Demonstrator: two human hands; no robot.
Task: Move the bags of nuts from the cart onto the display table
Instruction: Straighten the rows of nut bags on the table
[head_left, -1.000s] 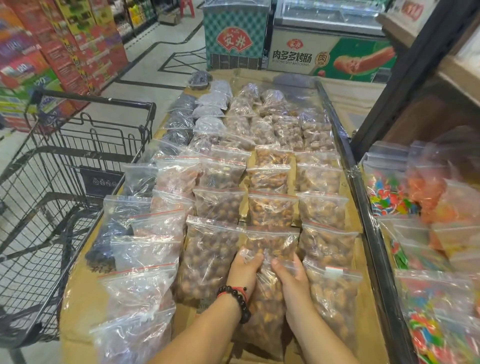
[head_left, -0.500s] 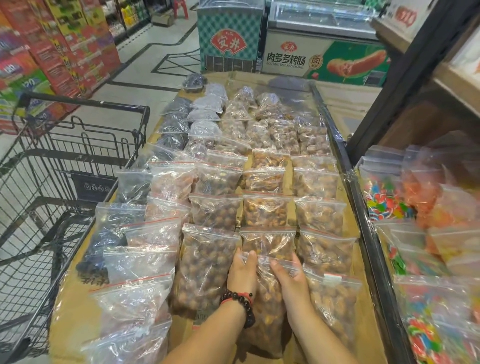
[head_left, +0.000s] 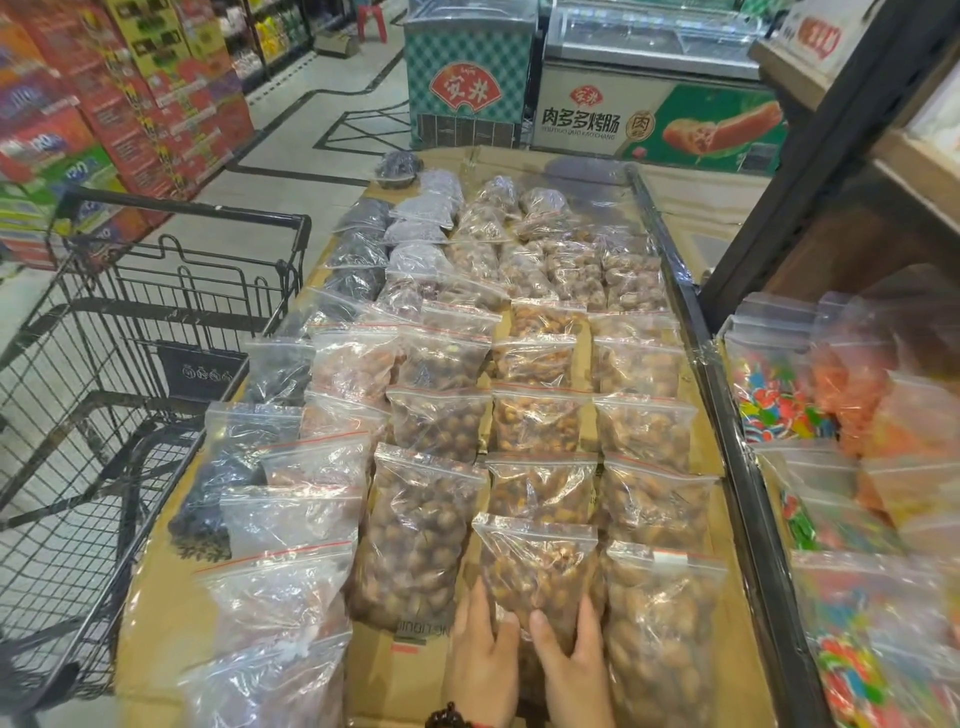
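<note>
Both hands flat on the table (head_left: 171, 613), close together at the near edge: left hand (head_left: 483, 649) and right hand (head_left: 569, 657) spread open, palms pressing the lower end of a bag (head_left: 535, 566) of nuts. Fingers laid over it, not clamped round it. Bag lying flat under and just ahead of the fingertips, zip end away, in the middle row between fuller neighbours. Soft, crinkly, slippery film; loose nuts inside likely to shift and sag; moderate weight, probably. Best taken by both sides or scooped from beneath, not by the zip strip. Cart (head_left: 130, 332) well left of the left hand, seemingly empty.
</note>
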